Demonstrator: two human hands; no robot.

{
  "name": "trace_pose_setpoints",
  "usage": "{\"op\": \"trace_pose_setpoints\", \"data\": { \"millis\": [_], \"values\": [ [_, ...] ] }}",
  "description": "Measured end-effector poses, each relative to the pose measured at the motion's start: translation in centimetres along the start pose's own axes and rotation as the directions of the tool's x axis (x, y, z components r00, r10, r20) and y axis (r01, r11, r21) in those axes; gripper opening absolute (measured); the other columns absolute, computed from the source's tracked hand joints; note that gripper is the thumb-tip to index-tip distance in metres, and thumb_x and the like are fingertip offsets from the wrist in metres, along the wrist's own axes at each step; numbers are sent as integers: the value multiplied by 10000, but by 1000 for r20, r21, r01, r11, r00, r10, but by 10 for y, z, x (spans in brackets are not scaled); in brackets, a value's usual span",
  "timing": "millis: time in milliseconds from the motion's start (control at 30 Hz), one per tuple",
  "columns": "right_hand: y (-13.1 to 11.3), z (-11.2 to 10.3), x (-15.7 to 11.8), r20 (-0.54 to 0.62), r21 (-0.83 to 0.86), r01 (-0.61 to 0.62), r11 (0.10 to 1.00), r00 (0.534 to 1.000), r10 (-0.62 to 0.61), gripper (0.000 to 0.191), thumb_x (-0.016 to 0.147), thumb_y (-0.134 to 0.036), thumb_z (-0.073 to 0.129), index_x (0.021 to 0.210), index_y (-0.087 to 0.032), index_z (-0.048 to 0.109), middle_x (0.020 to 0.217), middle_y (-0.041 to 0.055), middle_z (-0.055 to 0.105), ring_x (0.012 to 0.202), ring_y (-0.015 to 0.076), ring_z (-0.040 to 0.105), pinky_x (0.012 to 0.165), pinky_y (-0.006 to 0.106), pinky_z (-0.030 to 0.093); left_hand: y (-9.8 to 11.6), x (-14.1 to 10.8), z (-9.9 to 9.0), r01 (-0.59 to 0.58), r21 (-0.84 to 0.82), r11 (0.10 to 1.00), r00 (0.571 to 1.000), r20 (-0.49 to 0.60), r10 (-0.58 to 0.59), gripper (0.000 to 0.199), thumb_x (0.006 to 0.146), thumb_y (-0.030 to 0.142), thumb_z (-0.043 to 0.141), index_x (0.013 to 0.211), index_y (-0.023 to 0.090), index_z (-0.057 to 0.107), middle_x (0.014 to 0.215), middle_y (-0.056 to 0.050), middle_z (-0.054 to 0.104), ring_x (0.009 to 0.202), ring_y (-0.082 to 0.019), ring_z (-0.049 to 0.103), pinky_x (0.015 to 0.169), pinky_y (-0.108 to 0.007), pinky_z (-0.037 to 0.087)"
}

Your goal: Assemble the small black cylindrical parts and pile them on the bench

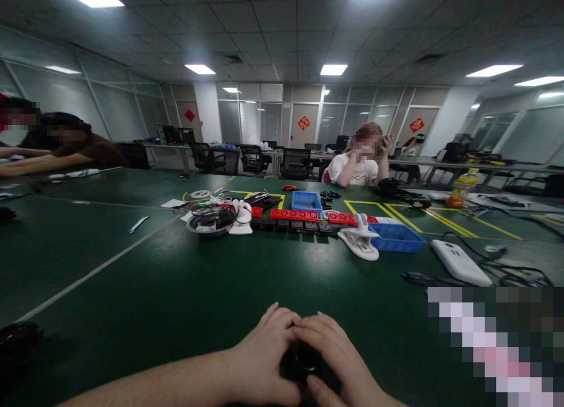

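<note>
Near the bottom centre, a glossy black object [304, 360] sits between my two hands; its full shape is hidden by the fingers. My left hand [267, 351] wraps round its left side. From the right, my right hand [337, 351] curls over the top, with the thumb low on its front. The fingertips of both hands meet above it. Beyond them, on the green table [211, 289], stand a white clip stand [360, 242], a row of red blocks [294, 215] and a blue tray [396, 238].
A metal bowl [211, 224] with parts lies left of a second white stand [241, 219]. A smaller blue tray [307, 201] is farther back. At the right are a white device [459, 262], black cables and a bottle [462, 188]. A person [359, 160] sits opposite; others are left.
</note>
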State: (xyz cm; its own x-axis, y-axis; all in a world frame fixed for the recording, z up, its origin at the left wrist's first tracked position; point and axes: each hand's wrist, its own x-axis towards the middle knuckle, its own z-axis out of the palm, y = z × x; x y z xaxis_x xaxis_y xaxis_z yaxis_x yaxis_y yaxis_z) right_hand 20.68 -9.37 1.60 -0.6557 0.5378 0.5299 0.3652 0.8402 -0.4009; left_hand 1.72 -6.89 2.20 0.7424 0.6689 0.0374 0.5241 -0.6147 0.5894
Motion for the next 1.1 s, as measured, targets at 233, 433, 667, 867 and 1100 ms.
{"op": "trace_pose_setpoints", "data": {
  "millis": [233, 433, 667, 867, 1100],
  "values": [
    [6, 12, -4, -119, 36, -121, 992, 985, 124, 576, 825, -517, 465, 1261, -167, 328, 1175, 139, 496, 1067, 267, 487, 891, 399, 412, 4, 2, 8, 61, 73, 996, 991, -120, -52, 719, 491, 447, 733, 1101, 185, 455, 1101, -78, 497, 1053, -274, 452, 1054, -570, 101],
    [6, 16, 0, -131, 42, -212, 976, 968, 215, 574, 766, -644, 454, 1087, -168, 456, 1003, 109, 539, 886, 242, 534, 761, 361, 456, -4, 3, 12, 25, 126, 992, 992, -125, -9, 442, 583, 423, 677, 920, 190, 512, 966, -36, 519, 956, -230, 481, 1066, -539, 119],
    [8, 11, 2, -31, 85, -242, 966, 969, 245, 409, 804, -563, 471, 967, -192, 529, 854, 62, 528, 782, 193, 517, 660, 298, 458, -9, 5, 6, 12, 82, 997, 997, -76, -6, 419, 602, 473, 671, 876, 184, 539, 944, -30, 512, 948, -224, 486, 1067, -539, 124],
    [7, 3, 5, 24, 118, -142, 983, 990, 140, 338, 839, -356, 512, 1151, -228, 489, 977, 78, 550, 892, 200, 521, 752, 320, 466, -13, 4, 5, -44, -24, 999, 996, -84, 42, 489, 539, 418, 742, 944, 213, 561, 989, -12, 515, 939, -199, 492, 1038, -468, 236],
    [12, 2, 10, 37, 149, 96, 984, 994, -103, 410, 824, -161, 413, 1226, -237, 426, 1121, 58, 583, 1027, 194, 508, 888, 354, 415, -20, 5, 7, -139, -14, 990, 989, -56, 138, 475, 526, 386, 746, 938, 238, 560, 996, 5, 523, 963, -200, 493, 1035, -452, 229]
  ]
}}
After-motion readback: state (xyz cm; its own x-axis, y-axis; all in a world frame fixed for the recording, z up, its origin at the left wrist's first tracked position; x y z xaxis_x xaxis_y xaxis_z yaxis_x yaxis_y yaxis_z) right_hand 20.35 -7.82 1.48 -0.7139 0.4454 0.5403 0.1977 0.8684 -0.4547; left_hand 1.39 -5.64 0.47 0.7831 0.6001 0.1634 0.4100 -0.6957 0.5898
